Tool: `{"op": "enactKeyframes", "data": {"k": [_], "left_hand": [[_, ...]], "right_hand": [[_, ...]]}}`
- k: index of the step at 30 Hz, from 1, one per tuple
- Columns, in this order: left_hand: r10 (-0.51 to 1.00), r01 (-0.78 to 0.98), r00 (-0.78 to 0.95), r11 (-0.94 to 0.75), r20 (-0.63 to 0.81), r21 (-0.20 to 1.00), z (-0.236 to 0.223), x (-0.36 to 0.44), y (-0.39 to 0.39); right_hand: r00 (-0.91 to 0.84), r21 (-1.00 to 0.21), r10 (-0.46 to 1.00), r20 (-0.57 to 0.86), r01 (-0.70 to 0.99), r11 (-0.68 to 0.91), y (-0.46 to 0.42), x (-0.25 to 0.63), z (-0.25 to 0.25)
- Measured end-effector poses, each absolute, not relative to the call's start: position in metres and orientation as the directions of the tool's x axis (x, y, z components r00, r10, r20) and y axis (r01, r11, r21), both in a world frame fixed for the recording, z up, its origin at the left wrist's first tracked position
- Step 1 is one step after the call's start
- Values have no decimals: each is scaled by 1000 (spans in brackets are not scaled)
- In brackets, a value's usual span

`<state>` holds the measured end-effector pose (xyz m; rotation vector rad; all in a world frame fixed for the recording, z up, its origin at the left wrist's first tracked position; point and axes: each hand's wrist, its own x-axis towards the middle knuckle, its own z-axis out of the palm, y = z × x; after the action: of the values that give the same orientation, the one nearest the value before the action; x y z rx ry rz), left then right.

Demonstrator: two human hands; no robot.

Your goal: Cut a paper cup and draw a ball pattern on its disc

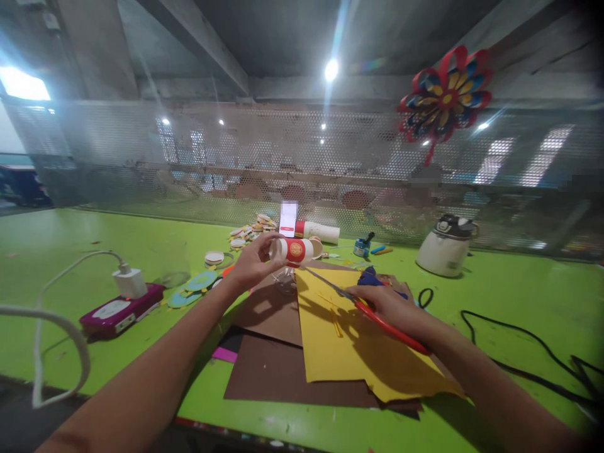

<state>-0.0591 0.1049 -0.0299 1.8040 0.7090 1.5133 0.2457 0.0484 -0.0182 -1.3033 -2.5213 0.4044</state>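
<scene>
My left hand point(255, 261) grips a white paper cup point(282, 250) with a red band and a gold round emblem, lying sideways above the paper. In my right hand point(384, 302) are scissors point(377, 318) with red handles, their blades pointing toward the cup. The blade tips come close to the cup's lower edge; I cannot tell whether they touch it. Beneath the scissors lies a yellow paper sheet point(325, 352) with thin yellow strips point(335, 319) on it. Brown sheets point(264, 371) are stacked under the yellow one.
Behind the cup stand a lit phone point(288, 219) and a stack of cups point(325, 233). A purple power strip point(120, 314) with a white charger is at left. A white kettle point(445, 247), a blue ink bottle point(362, 246) and a black cable point(519, 333) are at right.
</scene>
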Motion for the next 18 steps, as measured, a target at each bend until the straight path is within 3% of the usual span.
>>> {"op": "enactKeyframes", "data": {"k": [6, 11, 18], "left_hand": [[774, 13, 149, -623, 615, 782, -30, -55, 101], [795, -2, 89, -603, 600, 798, -30, -57, 106], [872, 13, 62, -486, 485, 874, -31, -55, 103]], "right_hand": [[-514, -292, 845, 147, 794, 533, 46, 242, -22], [-535, -315, 814, 225, 751, 580, 44, 239, -23], [-421, -147, 808, 413, 844, 515, 43, 236, -26]]}}
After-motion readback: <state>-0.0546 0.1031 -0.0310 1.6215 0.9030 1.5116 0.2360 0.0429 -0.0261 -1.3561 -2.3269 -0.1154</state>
